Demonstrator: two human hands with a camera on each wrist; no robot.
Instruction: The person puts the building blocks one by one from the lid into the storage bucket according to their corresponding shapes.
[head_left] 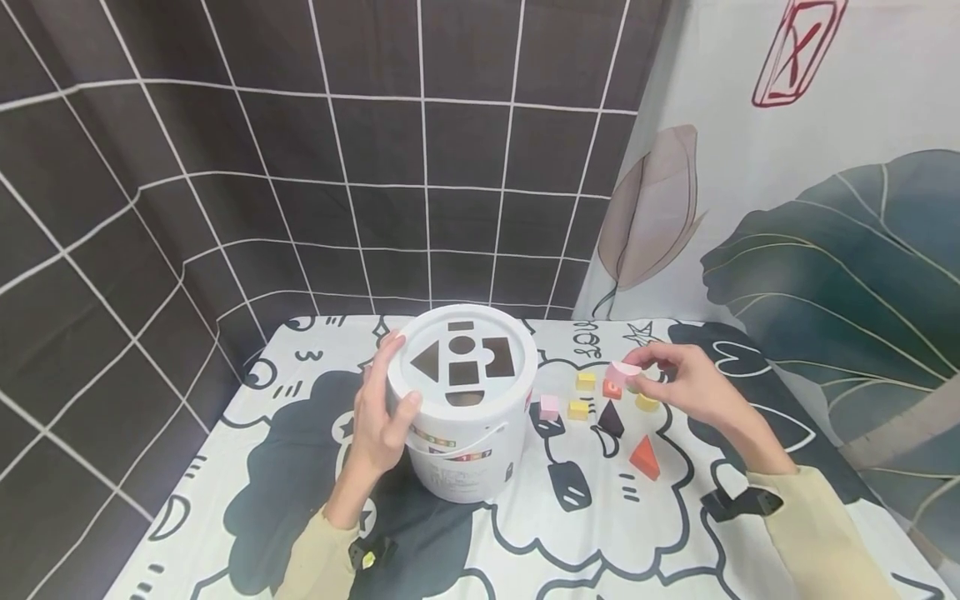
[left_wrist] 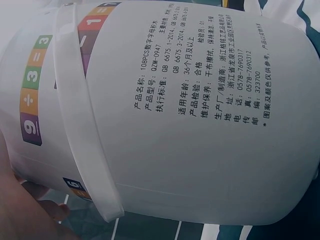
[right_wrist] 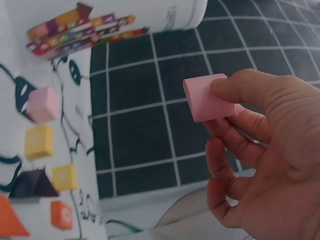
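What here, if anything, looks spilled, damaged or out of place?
Nothing stands out. The white bucket stands upright, the left hand gripping its rim; the right hand pinches a pink block with no visible damage. The other blocks lie on the patterned cloth beside the bucket, scattered but not oddly so.

white bucket (head_left: 491, 429) of smooth plastic with a soft shine, its handle (left_wrist: 82, 120) also of smooth plastic, curved pink block (right_wrist: 204, 97) looking smooth and matt, printed tablecloth (head_left: 558, 533) of matt fabric, dark checked backdrop (head_left: 378, 146) of softly wavy matt cloth
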